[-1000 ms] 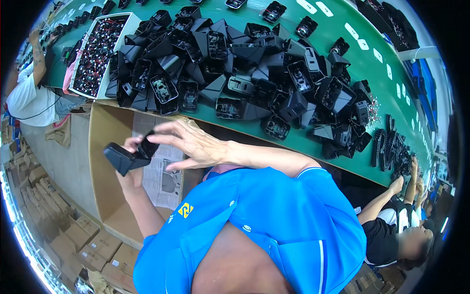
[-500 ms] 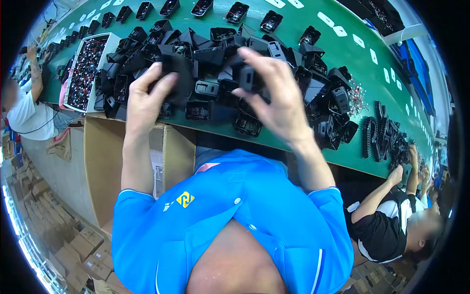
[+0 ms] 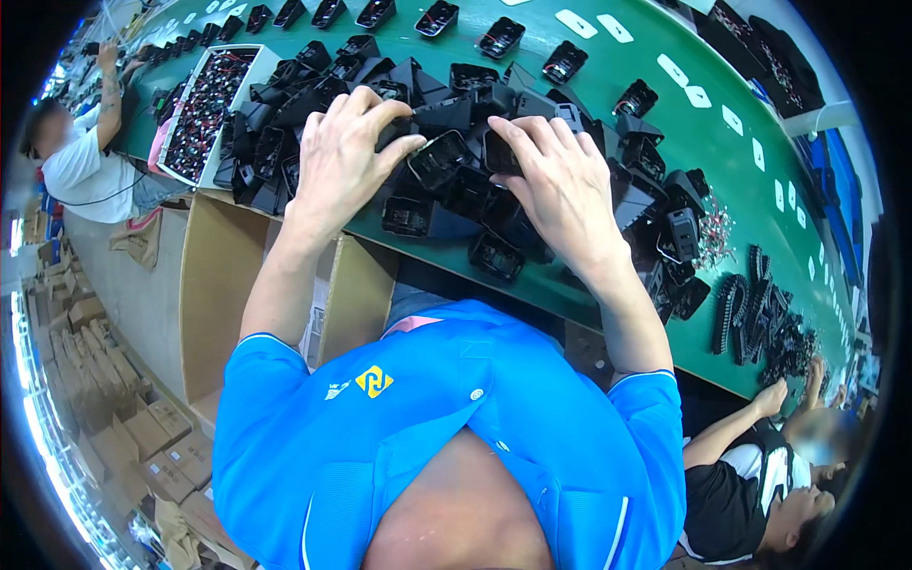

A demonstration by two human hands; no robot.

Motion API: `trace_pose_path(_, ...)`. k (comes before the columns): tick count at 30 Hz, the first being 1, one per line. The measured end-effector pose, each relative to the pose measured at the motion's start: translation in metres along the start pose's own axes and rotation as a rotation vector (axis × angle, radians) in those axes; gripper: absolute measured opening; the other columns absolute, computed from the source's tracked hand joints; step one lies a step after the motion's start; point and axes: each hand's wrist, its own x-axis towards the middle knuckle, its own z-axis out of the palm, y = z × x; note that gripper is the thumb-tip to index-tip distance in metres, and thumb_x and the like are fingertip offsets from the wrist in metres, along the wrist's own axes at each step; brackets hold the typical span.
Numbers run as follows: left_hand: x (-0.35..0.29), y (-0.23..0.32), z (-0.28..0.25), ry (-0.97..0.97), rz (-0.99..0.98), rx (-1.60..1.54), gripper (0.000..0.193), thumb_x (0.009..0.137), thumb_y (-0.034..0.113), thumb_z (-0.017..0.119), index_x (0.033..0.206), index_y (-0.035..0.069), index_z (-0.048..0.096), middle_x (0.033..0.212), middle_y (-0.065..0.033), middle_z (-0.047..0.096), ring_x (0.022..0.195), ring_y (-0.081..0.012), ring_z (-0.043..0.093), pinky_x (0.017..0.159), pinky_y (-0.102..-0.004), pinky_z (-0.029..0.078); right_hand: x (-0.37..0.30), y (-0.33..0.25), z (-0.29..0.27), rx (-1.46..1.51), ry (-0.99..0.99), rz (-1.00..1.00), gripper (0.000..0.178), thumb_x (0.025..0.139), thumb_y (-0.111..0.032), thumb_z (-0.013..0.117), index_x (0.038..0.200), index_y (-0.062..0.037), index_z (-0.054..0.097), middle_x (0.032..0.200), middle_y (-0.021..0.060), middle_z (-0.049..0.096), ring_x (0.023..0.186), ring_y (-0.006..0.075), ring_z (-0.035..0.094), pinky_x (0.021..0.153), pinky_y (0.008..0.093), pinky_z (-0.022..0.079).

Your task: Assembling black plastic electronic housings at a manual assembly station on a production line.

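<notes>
A heap of black plastic housings (image 3: 439, 160), many of them open boxes with hollow insides, lies on the green table in front of me. Over the heap's middle, my left hand (image 3: 350, 157) is curled, its thumb and forefinger closed around the edge of a dark housing (image 3: 391, 135) that its fingers partly hide. To its right, my right hand (image 3: 565, 185) grips another black housing (image 3: 498, 152) between thumb and fingers. Its open side faces up, and the fingers cover its right part. Other housings touch those in both hands.
A white box (image 3: 256, 71) of small wired parts stands left of the heap. Housings line the green table's (image 3: 655, 147) far side, near flat white pieces (image 3: 696, 96). Black strips (image 3: 750, 309) lie right. An open carton (image 3: 223, 294) stands below the edge. Co-workers sit on both sides.
Both hands have come down onto the heap, the left moving right and the right moving lower. The dark pieces they carried blurred in the air are no longer seen raised. My view has shifted slightly.
</notes>
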Motion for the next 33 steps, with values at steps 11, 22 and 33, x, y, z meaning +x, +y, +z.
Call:
trace_pose_path(11,0.009,-0.028,-0.009,0.331,-0.262,-0.730,0.045,0.093,0.022,0.073,0.134,0.009,0.060,0.115,-0.0106,0.066,0.096,-0.0187,0.063,0.091,-0.0314,0.049,0.045,-0.023,0.019,0.078,0.039,-0.153,0.051,0.079,-0.017,0.078,0.126,-0.0048,0.063,0.115,0.0081,0.063,0.099,0.0222,0.056,0.083,0.0340,0.041)
trace_pose_path(22,0.046,-0.032,0.045,0.096,0.352,-0.453,0.040,0.096,0.017,0.068,0.135,0.010,0.060,0.134,-0.0094,0.059,0.115,-0.0246,0.061,0.105,-0.0371,0.048,0.035,-0.009,0.017,0.110,-0.018,-0.224,0.058,0.078,-0.016,0.078,0.132,-0.0049,0.058,0.136,0.0120,0.054,0.114,0.0257,0.051,0.091,0.0382,0.040)
trace_pose_path(33,-0.075,-0.127,0.014,1.146,-0.381,-0.821,0.021,0.098,0.003,0.056,0.119,0.001,0.051,0.103,-0.0099,0.059,0.086,-0.0158,0.062,0.077,-0.0250,0.054,-0.033,0.001,-0.056,0.412,0.225,0.216,0.044,0.081,-0.012,0.079,0.123,-0.0087,0.070,0.130,0.0094,0.065,0.114,0.0248,0.059,0.101,0.0377,0.045)
